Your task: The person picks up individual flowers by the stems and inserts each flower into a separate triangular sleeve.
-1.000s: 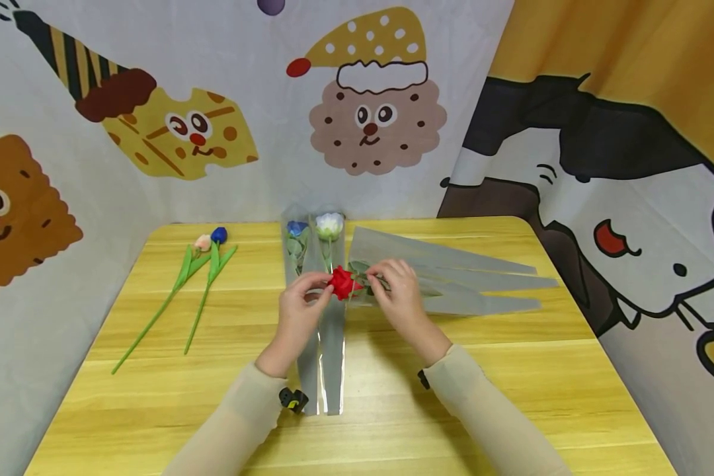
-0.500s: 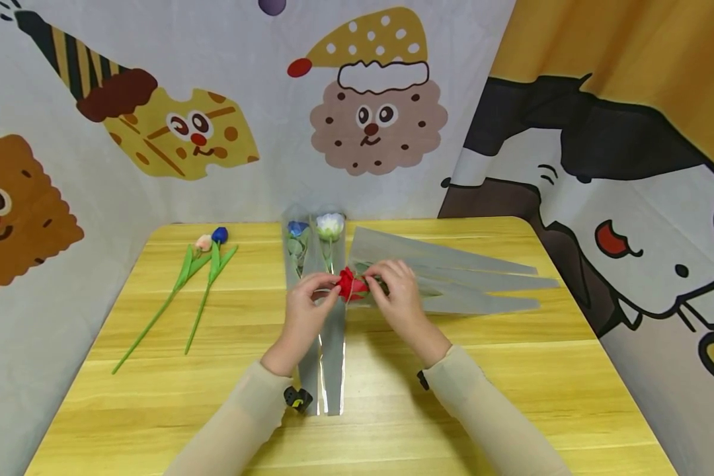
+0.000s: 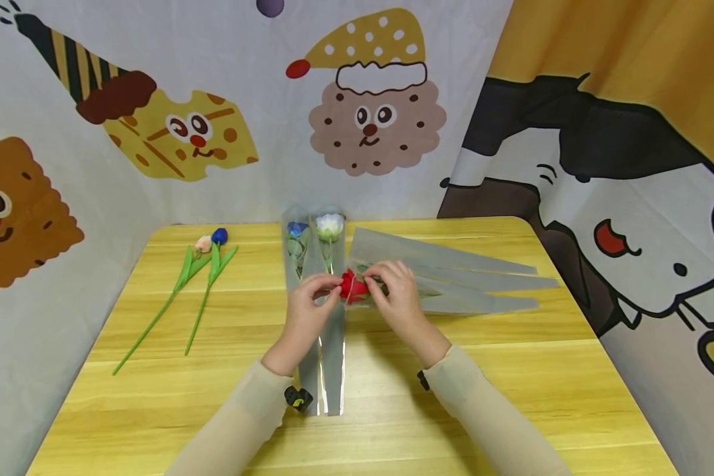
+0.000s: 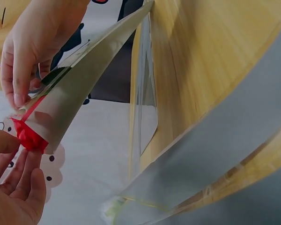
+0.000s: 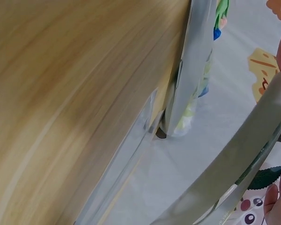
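Note:
A red artificial rose [image 3: 352, 287] lies at the mouth of a clear, tapering flower sleeve [image 3: 490, 305], its bloom partly inside the film. With thumb and fingers my left hand [image 3: 309, 305] pinches the bloom, also seen as red petals [image 4: 30, 136] in the left wrist view. My right hand [image 3: 397, 291] pinches the sleeve's edge beside the bloom; green leaves [image 5: 267, 177] show near its fingers in the right wrist view. Most of the stem is hidden by the film and the right hand.
Two sleeved flowers, a blue rose [image 3: 297, 230] and a white flower [image 3: 330, 226], lie side by side under the left hand. Further flat sleeves [image 3: 452, 254] lie at right. A pink tulip [image 3: 203, 243] and a blue tulip [image 3: 219, 235] rest on the wooden table [image 3: 452, 423] at left.
My left hand has moved a little to the right with the red bloom, which now sits further into the sleeve's mouth. The right hand has stayed nearly still.

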Demonstrator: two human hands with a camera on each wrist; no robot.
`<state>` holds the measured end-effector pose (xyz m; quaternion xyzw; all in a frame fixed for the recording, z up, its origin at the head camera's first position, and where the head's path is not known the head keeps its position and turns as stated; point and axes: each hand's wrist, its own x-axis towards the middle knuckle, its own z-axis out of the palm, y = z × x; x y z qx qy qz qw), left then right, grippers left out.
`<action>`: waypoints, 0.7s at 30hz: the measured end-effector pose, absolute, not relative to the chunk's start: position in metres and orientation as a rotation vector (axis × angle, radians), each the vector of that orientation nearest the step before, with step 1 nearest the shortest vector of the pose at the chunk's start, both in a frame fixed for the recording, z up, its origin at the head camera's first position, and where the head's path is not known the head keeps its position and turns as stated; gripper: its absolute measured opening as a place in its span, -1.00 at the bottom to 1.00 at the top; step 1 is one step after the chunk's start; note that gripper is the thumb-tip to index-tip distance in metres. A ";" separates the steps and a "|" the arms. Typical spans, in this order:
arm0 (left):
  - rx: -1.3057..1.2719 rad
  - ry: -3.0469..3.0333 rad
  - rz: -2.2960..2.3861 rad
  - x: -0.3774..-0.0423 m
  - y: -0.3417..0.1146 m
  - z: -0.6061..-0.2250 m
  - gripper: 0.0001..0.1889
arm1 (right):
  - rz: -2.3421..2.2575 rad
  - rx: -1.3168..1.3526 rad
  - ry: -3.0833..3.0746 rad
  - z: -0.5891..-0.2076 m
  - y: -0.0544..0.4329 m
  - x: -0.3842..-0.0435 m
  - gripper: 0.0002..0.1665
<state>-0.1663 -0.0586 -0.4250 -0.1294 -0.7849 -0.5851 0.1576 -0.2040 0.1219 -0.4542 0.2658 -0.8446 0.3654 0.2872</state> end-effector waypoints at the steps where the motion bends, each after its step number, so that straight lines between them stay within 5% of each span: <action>1: -0.368 -2.248 -1.674 -0.166 -0.059 -0.426 -0.88 | 0.977 0.708 -2.253 -0.454 0.122 -0.204 -0.93; 13: -0.362 -2.323 -1.702 -0.166 -0.058 -0.424 -0.77 | 0.992 0.713 -2.254 -0.455 0.120 -0.205 -0.93; 21: -0.387 -2.331 -1.665 -0.181 -0.057 -0.461 -0.70 | 0.977 0.729 -2.263 -0.453 0.119 -0.205 -0.92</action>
